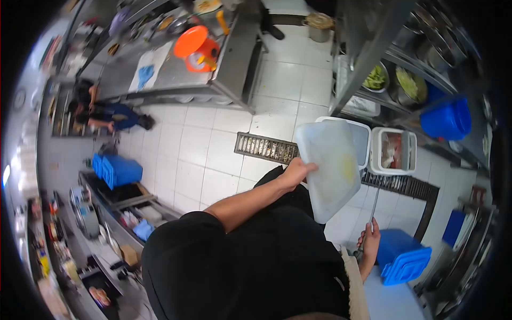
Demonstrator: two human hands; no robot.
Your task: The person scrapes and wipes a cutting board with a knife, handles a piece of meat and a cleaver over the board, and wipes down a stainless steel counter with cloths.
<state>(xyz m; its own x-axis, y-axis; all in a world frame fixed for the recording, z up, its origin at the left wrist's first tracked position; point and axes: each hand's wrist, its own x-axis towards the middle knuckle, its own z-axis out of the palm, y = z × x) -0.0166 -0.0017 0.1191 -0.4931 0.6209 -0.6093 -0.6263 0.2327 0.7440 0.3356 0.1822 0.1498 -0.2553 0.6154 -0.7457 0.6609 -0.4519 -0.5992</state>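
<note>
The left hand (296, 174) grips the edge of a cloudy, translucent plastic lid (332, 169), thumb on top. The right hand (369, 237) has its fingers closed around a thin metal rod (375, 205). The lid partly covers a white rectangular container (365, 140); its contents cannot be made out. Just beside it, an open white plastic tub (375, 154) holds something reddish and pale. Farther off, on a metal shelf, a round bowl (386, 85) holds green pieces and a metal pot (396, 94) holds pale green leaves.
</note>
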